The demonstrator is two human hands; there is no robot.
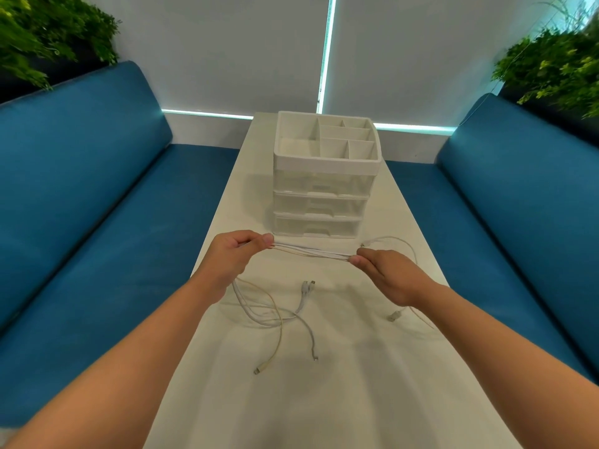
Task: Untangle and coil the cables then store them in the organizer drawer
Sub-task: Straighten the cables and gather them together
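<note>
White and cream cables (278, 314) trail slack on the table (356, 384) nearest me, plugs scattered. Above them my left hand (231, 254) and right hand (385, 273) each pinch the same bundle, stretched taut between them. I should ease the tension and slide one strand free at a time, not yank. Beyond, the organizer (324, 176) waits, its drawers apparently closed.
</note>
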